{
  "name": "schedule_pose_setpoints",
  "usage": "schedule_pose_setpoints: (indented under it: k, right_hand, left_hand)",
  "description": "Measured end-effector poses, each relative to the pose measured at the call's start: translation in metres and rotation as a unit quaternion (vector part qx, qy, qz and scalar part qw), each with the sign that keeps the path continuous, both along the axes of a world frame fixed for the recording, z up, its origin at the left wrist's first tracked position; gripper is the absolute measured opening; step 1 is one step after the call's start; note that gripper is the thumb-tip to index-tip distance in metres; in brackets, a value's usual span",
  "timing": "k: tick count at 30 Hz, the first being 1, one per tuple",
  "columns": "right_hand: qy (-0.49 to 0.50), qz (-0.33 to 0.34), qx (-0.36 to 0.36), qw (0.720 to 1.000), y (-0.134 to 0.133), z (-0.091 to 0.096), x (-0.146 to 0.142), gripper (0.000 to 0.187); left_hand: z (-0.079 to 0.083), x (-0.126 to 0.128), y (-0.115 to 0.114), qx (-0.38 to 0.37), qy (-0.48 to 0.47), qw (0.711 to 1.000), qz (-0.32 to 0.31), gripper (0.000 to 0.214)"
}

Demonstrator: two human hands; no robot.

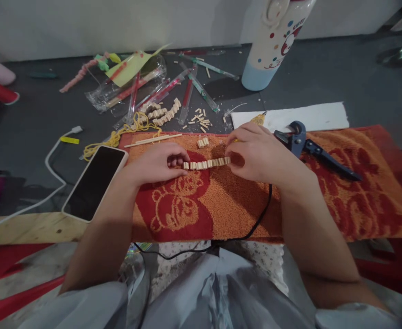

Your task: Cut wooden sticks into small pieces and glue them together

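Note:
A short row of small wooden pieces (pixel 206 163) lies strung in a line on an orange and red towel (pixel 324 201). My left hand (pixel 159 161) rests on the towel with its fingers curled, pinching the row's left end. My right hand (pixel 259 151) is closed around the row's right end. A few loose wooden pieces (pixel 202 142) lie just above the row. A thin wooden stick (pixel 152 139) sits along the towel's far edge, left of centre.
A phone (pixel 94 182) lies face up at the left with a white cable (pixel 50 160). A blue cutter (pixel 310 146) rests on the towel's right. Further back are more wooden pieces (pixel 163 114), yellow string (pixel 118 135), plastic wrappers (pixel 128 87), a bottle (pixel 272 41) and a white sheet (pixel 307 118).

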State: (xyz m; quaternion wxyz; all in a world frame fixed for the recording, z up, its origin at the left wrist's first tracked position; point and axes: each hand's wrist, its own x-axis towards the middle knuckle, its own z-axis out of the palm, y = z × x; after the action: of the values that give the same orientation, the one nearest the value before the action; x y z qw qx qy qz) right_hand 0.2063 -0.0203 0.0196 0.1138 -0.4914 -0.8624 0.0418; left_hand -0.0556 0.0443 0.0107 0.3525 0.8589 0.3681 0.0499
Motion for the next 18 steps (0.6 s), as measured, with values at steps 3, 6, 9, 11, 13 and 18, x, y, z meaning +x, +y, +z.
schedule_pose_setpoints:
  k: [3, 6, 9, 11, 13, 18]
  right_hand:
    - [0.002, 0.003, -0.008, 1.000, 0.0005, -0.0001, -0.0001, 0.015]
    - [-0.008, -0.003, -0.012, 1.000, 0.0008, 0.0001, -0.0003, 0.013]
    - [-0.015, -0.011, -0.011, 1.000, 0.0010, -0.0001, -0.0003, 0.010]
    - [-0.016, -0.012, -0.010, 1.000, 0.0011, -0.0006, -0.0001, 0.009]
    - [-0.017, -0.011, -0.010, 1.000, 0.0012, -0.0010, 0.0001, 0.008]
    - [-0.014, -0.011, -0.008, 1.000, 0.0009, -0.0015, 0.0004, 0.008]
  left_hand:
    - [0.0002, -0.0003, -0.0004, -0.006, -0.001, 1.000, 0.000, 0.021]
    - [0.0003, -0.0007, -0.0009, -0.006, -0.001, 1.000, 0.002, 0.024]
    - [0.0001, -0.0007, -0.0013, -0.003, -0.007, 1.000, 0.002, 0.024]
    - [-0.0001, -0.0006, -0.0017, -0.005, -0.012, 1.000, 0.000, 0.023]
    - [-0.0002, -0.0004, -0.0020, -0.007, -0.014, 1.000, 0.001, 0.021]
    - [-0.0020, -0.0003, -0.0027, -0.002, -0.016, 1.000, 0.005, 0.018]
